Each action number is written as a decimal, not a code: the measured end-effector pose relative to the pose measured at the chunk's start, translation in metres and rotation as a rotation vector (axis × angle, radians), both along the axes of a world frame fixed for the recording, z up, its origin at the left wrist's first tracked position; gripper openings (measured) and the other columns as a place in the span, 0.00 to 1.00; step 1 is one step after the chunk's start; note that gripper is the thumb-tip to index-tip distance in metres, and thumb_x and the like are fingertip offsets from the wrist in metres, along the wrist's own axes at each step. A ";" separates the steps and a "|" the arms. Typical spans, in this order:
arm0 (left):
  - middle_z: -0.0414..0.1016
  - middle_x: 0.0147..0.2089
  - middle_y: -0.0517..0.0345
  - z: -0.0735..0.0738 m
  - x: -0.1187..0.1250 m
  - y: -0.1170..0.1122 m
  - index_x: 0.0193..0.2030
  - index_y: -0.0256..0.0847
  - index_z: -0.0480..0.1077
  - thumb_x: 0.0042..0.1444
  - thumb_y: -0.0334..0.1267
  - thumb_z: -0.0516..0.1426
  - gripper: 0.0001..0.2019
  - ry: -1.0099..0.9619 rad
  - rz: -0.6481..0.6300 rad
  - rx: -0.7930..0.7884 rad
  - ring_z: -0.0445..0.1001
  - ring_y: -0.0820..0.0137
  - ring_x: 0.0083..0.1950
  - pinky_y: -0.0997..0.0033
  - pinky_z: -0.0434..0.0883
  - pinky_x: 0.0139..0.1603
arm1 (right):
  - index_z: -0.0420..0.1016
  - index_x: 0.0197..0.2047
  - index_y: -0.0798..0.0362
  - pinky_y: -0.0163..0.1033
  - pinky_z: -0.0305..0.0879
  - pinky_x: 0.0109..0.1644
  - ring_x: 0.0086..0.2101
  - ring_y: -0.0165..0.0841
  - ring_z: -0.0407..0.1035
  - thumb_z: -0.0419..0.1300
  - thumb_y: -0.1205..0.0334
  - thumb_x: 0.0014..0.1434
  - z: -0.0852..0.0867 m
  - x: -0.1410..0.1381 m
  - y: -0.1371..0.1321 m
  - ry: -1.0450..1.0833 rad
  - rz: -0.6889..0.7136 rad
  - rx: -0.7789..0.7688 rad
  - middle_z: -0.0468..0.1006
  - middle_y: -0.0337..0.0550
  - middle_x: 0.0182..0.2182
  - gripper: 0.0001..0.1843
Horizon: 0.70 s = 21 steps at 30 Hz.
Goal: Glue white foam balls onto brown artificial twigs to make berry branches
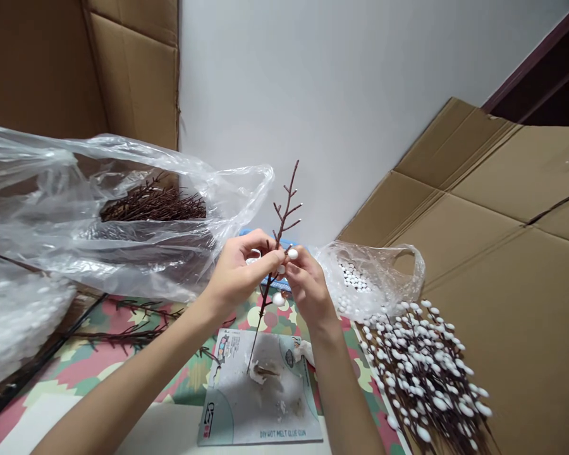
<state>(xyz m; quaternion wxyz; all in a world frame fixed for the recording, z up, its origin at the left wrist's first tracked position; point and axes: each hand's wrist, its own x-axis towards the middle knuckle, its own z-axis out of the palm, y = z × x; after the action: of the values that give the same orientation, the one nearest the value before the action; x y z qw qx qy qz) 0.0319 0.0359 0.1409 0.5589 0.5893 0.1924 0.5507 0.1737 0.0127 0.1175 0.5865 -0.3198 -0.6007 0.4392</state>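
A brown artificial twig stands upright between my hands over the table, with bare side shoots at its top and a few white berries on its lower part. My left hand is closed, pinching the twig's stem between thumb and fingers. Close against it, my right hand is closed at a side shoot, its fingertips around a white berry. Part of that grip is hidden by the fingers. Below lies a glue-smeared card printed "DIY HOT MELT GLUE GUN", and the stem's lower end comes down in front of it.
Bare twigs fill a clear plastic bag at left, and more twigs lie on the patterned tablecloth. Finished berry branches are heaped at right. Behind them sits a bag of white berries. Cardboard borders the right.
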 end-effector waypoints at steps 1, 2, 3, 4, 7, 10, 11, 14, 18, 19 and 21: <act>0.66 0.24 0.64 -0.001 0.000 0.000 0.24 0.38 0.68 0.51 0.34 0.60 0.08 -0.002 0.008 0.006 0.66 0.76 0.26 0.74 0.63 0.30 | 0.70 0.35 0.48 0.34 0.64 0.38 0.31 0.29 0.66 0.59 0.54 0.58 -0.001 0.004 0.001 -0.034 -0.020 0.017 0.70 0.34 0.29 0.08; 0.66 0.24 0.64 -0.001 0.000 0.001 0.24 0.38 0.68 0.51 0.34 0.60 0.08 -0.003 0.019 0.010 0.66 0.76 0.27 0.74 0.63 0.30 | 0.69 0.36 0.48 0.35 0.65 0.39 0.32 0.29 0.67 0.56 0.53 0.60 -0.002 0.010 0.005 -0.097 -0.066 0.035 0.71 0.35 0.29 0.08; 0.66 0.24 0.64 -0.001 0.000 0.001 0.24 0.38 0.68 0.51 0.34 0.60 0.08 -0.004 0.027 0.012 0.66 0.76 0.27 0.74 0.63 0.30 | 0.69 0.38 0.48 0.36 0.65 0.41 0.34 0.30 0.68 0.53 0.53 0.62 -0.005 0.019 0.011 -0.199 -0.142 0.046 0.72 0.36 0.31 0.09; 0.66 0.24 0.64 -0.002 0.000 0.002 0.24 0.38 0.68 0.51 0.34 0.60 0.08 -0.005 0.034 0.013 0.66 0.76 0.28 0.74 0.62 0.31 | 0.68 0.40 0.48 0.36 0.65 0.43 0.36 0.31 0.69 0.49 0.54 0.64 -0.009 0.029 0.019 -0.361 -0.233 0.037 0.72 0.37 0.33 0.11; 0.66 0.25 0.64 -0.002 -0.003 0.005 0.24 0.38 0.68 0.50 0.33 0.60 0.07 -0.015 0.042 0.016 0.66 0.76 0.28 0.74 0.63 0.31 | 0.67 0.45 0.51 0.37 0.65 0.48 0.43 0.32 0.69 0.40 0.57 0.67 -0.031 0.065 0.055 -1.103 -0.467 -0.169 0.74 0.41 0.40 0.16; 0.66 0.25 0.64 -0.002 -0.005 0.007 0.24 0.38 0.68 0.50 0.33 0.61 0.07 -0.021 0.058 0.026 0.66 0.75 0.29 0.74 0.63 0.32 | 0.72 0.42 0.54 0.41 0.68 0.46 0.39 0.33 0.71 0.51 0.58 0.65 -0.062 0.088 0.091 -1.388 -0.372 -0.366 0.76 0.42 0.38 0.12; 0.67 0.25 0.63 -0.002 -0.006 0.008 0.24 0.38 0.68 0.50 0.33 0.61 0.07 -0.020 0.062 0.026 0.65 0.75 0.29 0.74 0.62 0.32 | 0.73 0.42 0.55 0.42 0.69 0.45 0.39 0.33 0.71 0.55 0.57 0.63 -0.072 0.092 0.100 -1.445 -0.333 -0.415 0.76 0.43 0.38 0.11; 0.67 0.26 0.63 0.000 -0.007 0.008 0.24 0.38 0.68 0.49 0.34 0.61 0.07 -0.015 0.065 0.009 0.65 0.75 0.29 0.74 0.62 0.32 | 0.72 0.49 0.56 0.46 0.72 0.47 0.43 0.34 0.72 0.59 0.55 0.63 -0.094 0.093 0.119 -1.605 -0.271 -0.505 0.75 0.45 0.46 0.16; 0.66 0.26 0.63 0.002 -0.006 0.008 0.23 0.38 0.67 0.48 0.35 0.61 0.08 0.001 0.077 -0.004 0.63 0.75 0.29 0.73 0.62 0.31 | 0.69 0.54 0.54 0.49 0.71 0.51 0.48 0.37 0.71 0.58 0.55 0.64 -0.107 0.088 0.130 -1.726 -0.285 -0.512 0.73 0.47 0.52 0.18; 0.66 0.26 0.62 0.002 -0.006 0.008 0.23 0.38 0.67 0.48 0.36 0.61 0.08 0.007 0.079 0.000 0.63 0.74 0.29 0.73 0.62 0.31 | 0.69 0.54 0.54 0.49 0.71 0.51 0.48 0.37 0.71 0.58 0.55 0.64 -0.108 0.088 0.131 -1.741 -0.293 -0.504 0.73 0.48 0.52 0.18; 0.66 0.25 0.62 0.002 -0.006 0.008 0.23 0.38 0.67 0.49 0.36 0.60 0.08 0.018 0.076 0.014 0.63 0.74 0.29 0.73 0.62 0.30 | 0.69 0.54 0.54 0.50 0.71 0.52 0.48 0.37 0.71 0.58 0.55 0.64 -0.110 0.087 0.133 -1.755 -0.309 -0.484 0.73 0.48 0.52 0.18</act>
<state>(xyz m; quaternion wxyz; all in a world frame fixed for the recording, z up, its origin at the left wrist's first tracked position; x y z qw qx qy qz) 0.0262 0.0443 0.1428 0.5319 0.5905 0.2158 0.5674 0.2606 0.1453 0.0073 -0.1098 -0.7287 -0.6724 0.0695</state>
